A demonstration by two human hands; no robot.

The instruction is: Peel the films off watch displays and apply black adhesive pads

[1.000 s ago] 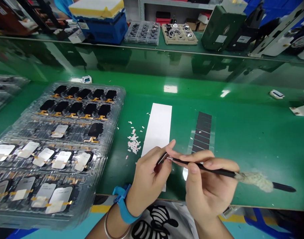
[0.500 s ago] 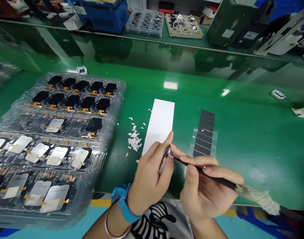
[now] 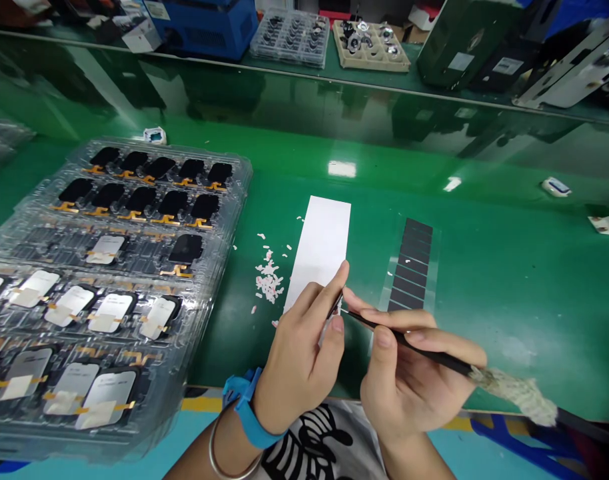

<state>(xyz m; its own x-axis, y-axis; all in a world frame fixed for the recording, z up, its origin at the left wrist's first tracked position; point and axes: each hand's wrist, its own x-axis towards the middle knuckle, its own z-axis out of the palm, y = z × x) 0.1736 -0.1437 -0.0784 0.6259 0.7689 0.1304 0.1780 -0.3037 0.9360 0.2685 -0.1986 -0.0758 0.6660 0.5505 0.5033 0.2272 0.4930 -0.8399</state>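
Note:
My left hand (image 3: 304,340) pinches a small dark part (image 3: 335,304) between thumb and fingers, over the near end of a white paper strip (image 3: 324,233). Most of that part is hidden, but its black edge looks like the screens in the tray. In my right hand (image 3: 419,380) is a slim black soldering iron (image 3: 409,343), held like a pen, with a cloth-wrapped cord end. Its thin metal tip points left at the dark part; whether they touch I cannot tell. My right fingertips come close to the left index finger.
Left stands a stack of clear trays (image 3: 184,347) with black and silver-backed small screens. Tiny pinkish-white scraps (image 3: 269,280) lie beside the paper. A sheet of black adhesive strips (image 3: 409,267) is to the right. A shelf (image 3: 294,73) at the back holds boxes and parts trays.
The view has shifted slightly. My left thumb and the iron's tip have moved very little; both hands keep the same grip.

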